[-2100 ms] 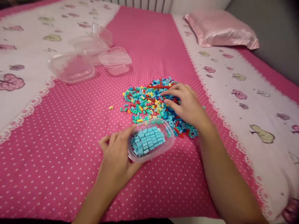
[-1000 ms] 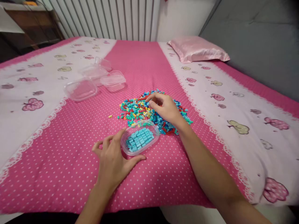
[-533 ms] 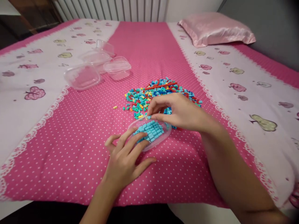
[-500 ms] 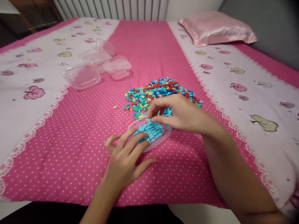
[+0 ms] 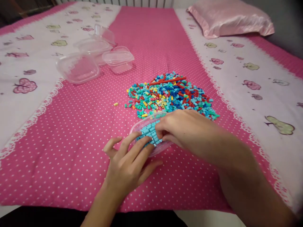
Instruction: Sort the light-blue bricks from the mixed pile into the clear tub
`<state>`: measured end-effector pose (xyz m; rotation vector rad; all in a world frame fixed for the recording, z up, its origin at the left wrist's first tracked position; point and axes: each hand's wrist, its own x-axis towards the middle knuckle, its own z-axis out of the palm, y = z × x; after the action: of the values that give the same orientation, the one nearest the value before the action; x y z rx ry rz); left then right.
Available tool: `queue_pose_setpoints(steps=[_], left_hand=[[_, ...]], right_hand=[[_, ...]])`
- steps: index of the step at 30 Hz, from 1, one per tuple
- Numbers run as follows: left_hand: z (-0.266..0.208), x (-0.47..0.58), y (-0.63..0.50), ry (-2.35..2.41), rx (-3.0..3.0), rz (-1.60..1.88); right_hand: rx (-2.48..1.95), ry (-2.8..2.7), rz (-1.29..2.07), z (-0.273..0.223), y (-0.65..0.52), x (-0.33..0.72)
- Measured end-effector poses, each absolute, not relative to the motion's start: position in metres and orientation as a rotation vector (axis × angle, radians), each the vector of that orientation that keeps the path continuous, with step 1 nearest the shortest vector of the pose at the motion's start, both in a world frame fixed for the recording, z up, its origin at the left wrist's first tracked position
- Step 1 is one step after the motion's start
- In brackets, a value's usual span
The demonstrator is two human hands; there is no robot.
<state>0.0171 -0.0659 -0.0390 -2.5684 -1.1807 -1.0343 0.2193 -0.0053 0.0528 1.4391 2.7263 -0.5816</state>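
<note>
A clear plastic container (image 5: 137, 125) lies on the bed near me, with light-blue toy bricks (image 5: 149, 130) set in close rows inside it. Over its near left side my left hand (image 5: 129, 162) is spread, fingertips resting on the bricks and rim. My right hand (image 5: 182, 129) is bent down into the container's right side, thumb and fingers closed against the bricks; whatever is between the fingertips is hidden. Just behind the container spreads a pile of small mixed bricks (image 5: 170, 94) in blue, green, red and yellow.
A long red stick (image 5: 168, 81) lies on top of the pile. One yellow brick (image 5: 115, 104) sits apart to its left. Several clear containers and lids (image 5: 79, 67) stand at the back left. A pink pillow (image 5: 232, 19) rests at the far right of the bed.
My right hand, which pinched a light-blue brick above the container's far edge, has moved down and into the container's right side. My left hand stays nearly in place. The view has tilted down slightly.
</note>
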Motion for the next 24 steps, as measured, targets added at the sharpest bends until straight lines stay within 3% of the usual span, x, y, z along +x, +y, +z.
queue_pose_setpoints(steps=[24], left_hand=[[-0.040,0.016,-0.065,-1.157,-2.546,-1.002]], right_hand=[[1.358,2.651,-0.594,0.049,0.000,0.204]])
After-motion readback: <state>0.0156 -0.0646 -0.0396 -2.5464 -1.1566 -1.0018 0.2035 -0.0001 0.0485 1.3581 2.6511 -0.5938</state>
